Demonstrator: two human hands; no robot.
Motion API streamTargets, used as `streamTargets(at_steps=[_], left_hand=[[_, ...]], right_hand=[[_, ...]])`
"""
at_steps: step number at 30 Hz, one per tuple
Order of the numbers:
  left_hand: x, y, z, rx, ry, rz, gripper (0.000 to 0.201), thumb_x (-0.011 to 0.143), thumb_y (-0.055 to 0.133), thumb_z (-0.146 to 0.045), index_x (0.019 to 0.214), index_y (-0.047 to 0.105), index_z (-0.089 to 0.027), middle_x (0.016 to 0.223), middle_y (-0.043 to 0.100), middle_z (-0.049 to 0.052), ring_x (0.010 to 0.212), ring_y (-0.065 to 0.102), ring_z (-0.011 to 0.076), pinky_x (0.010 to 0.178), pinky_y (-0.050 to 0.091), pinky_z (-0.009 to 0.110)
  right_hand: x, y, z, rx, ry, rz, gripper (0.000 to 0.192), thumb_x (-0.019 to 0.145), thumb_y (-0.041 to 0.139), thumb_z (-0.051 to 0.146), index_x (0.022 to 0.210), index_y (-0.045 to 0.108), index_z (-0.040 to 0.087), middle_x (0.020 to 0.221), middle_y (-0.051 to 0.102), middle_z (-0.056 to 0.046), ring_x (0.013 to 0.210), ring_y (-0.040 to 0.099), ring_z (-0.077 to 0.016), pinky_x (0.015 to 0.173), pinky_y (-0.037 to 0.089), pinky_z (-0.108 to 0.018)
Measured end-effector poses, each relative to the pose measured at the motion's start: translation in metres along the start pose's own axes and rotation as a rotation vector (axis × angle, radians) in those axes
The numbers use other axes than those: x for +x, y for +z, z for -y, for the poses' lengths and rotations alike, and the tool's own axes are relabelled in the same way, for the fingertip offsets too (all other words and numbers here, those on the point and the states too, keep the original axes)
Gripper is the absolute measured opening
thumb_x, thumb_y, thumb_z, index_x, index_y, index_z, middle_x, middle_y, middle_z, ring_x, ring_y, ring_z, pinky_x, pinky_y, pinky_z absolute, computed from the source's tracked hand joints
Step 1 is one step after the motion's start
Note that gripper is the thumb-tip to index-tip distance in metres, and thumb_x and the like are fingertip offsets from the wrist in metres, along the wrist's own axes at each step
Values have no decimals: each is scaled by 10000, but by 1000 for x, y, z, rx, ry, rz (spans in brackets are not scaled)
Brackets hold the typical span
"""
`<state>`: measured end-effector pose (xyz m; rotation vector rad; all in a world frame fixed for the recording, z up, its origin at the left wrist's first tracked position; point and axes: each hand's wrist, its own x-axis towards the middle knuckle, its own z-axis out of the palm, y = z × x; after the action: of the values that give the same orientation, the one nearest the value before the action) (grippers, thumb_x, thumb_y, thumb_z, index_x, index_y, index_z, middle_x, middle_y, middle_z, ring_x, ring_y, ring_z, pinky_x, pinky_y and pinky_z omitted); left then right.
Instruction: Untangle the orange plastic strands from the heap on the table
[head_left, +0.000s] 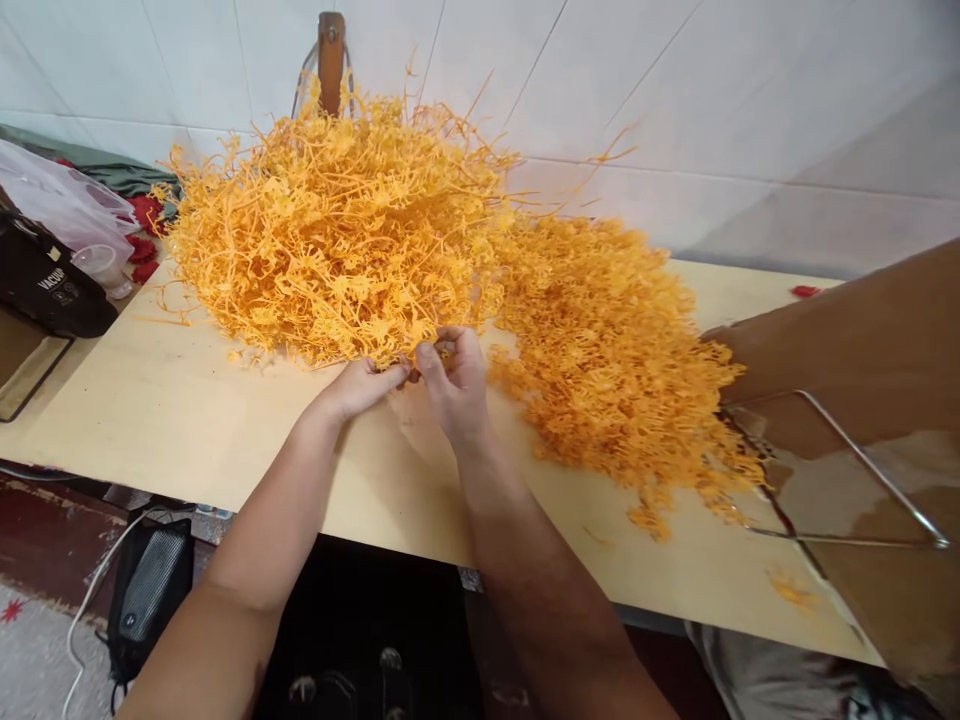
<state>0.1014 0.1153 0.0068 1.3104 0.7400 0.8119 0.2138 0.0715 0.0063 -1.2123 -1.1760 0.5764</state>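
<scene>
At frame centre our left hand [360, 385] and right hand [456, 378] pinch shut on 1 orange sprig [421, 352] at the tangled pile's [330, 220] lower edge; we should pull gently, keeping neighbouring strands from snagging, sorted heap [607, 350] right

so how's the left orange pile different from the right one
The left pile is a tall, loose tangle of long stringy sprues; the right pile lies lower and denser, made of small flower-like bits. Both hands pinch at the left pile's front edge; the right pile lies untouched beside them. Both are the same orange plastic on the table.
</scene>
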Motion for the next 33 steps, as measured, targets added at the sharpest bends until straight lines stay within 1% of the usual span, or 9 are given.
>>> streamTargets(at_steps=[3, 9, 15, 18, 22, 24, 27, 30, 33], left_hand=[[-1, -1, 1, 24, 18, 29, 31, 633, 575, -148, 636, 604, -137, 637, 583, -22, 654, 517, 92, 696, 406, 234], [0, 3, 2, -137, -22, 73, 176, 655, 659, -302, 712, 650, -135, 721, 638, 18, 774, 578, 130, 811, 417, 282], [6, 8, 9, -193, 41, 55, 256, 668, 650, -384, 705, 663, -131, 727, 648, 23, 824, 590, 139, 824, 422, 267], [8, 8, 12, -188, 54, -46, 234, 679, 648, -363, 738, 671, -137, 732, 654, 20, 838, 590, 139, 801, 431, 254], [10, 8, 18, -92, 27, -225, 170, 677, 660, -312, 656, 655, -144, 629, 620, -9, 694, 573, 110, 706, 440, 223], [11, 9, 18, -94, 48, -272, 153, 673, 664, -294, 645, 648, -144, 624, 617, -17, 676, 567, 102, 687, 444, 212], [12, 12, 15, -161, 85, -300, 148, 653, 675, -280, 652, 644, -136, 647, 630, -20, 674, 572, 93, 693, 455, 209], [12, 14, 10, -263, 51, -339, 203, 619, 696, -314, 658, 638, -124, 620, 630, -12, 669, 595, 113, 719, 475, 248], [10, 12, 6, -374, 22, -330, 269, 586, 715, -349, 716, 647, -123, 690, 663, 9, 751, 628, 149, 799, 479, 306]], right_hand=[[1, 0, 0, -153, -33, 18, 261, 754, 551, 438, 752, 426, 208, 606, 423, 40, 532, 417, -90, 489, 382, -241], [4, -4, -3, -25, 16, 33, 313, 790, 472, 497, 686, 407, 209, 580, 426, 37, 505, 430, -84, 468, 410, -236], [4, 1, -9, 52, 51, 19, 293, 811, 430, 494, 720, 366, 223, 595, 413, 37, 497, 427, -89, 465, 403, -243], [3, 2, -11, -88, -11, -20, 268, 824, 415, 460, 715, 368, 220, 601, 425, 31, 512, 418, -93, 487, 381, -247], [2, 0, -11, -441, -129, -92, 223, 816, 445, 395, 706, 390, 210, 618, 460, 14, 552, 432, -113, 539, 363, -269], [0, 0, -11, -537, -172, -117, 197, 810, 458, 380, 729, 405, 208, 640, 485, 2, 574, 455, -125, 559, 371, -278], [-3, 2, -9, -592, -235, -139, 178, 810, 454, 375, 762, 422, 207, 674, 515, -14, 610, 486, -140, 574, 385, -282], [-6, 5, -7, -582, -308, -161, 169, 815, 446, 370, 787, 428, 204, 706, 529, -22, 629, 498, -143, 582, 390, -282], [-9, 8, -6, -504, -315, -111, 153, 828, 430, 346, 794, 433, 197, 702, 529, -17, 611, 492, -130, 570, 387, -271]])
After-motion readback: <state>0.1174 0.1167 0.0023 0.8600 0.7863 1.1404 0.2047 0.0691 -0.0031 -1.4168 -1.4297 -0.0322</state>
